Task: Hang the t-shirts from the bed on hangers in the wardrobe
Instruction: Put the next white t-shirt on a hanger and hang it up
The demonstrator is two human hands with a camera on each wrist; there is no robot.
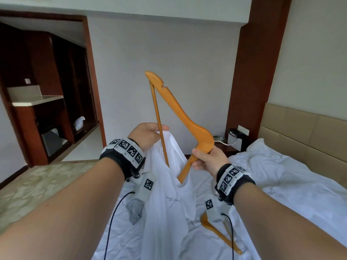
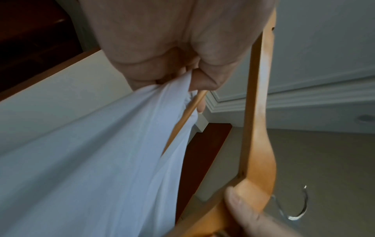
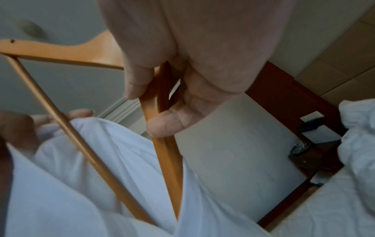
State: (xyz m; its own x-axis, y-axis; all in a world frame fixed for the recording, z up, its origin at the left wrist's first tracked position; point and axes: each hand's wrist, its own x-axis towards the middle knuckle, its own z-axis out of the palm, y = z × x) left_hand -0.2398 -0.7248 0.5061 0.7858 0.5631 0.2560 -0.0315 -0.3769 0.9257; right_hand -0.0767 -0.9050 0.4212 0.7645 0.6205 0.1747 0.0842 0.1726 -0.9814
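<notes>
A white t-shirt (image 1: 165,199) with a small dark print hangs in the air above the bed (image 1: 281,184). My left hand (image 1: 148,136) pinches its collar edge (image 2: 162,99) at the top. My right hand (image 1: 208,160) grips a wooden hanger (image 1: 180,113) near its middle, tilted on end, metal hook (image 1: 225,142) pointing right. The hanger's lower arm (image 3: 168,168) goes down into the neck opening; its upper arm sticks up in the air. The crossbar (image 2: 186,117) passes beside my left fingers. A second wooden hanger (image 1: 219,235) lies on the bed below my right wrist.
The dark wooden wardrobe (image 1: 62,91) stands open at the far left across the patterned floor (image 1: 47,184). A bedside table (image 1: 234,139) with small items sits against the wall. The padded headboard (image 1: 304,132) is at the right.
</notes>
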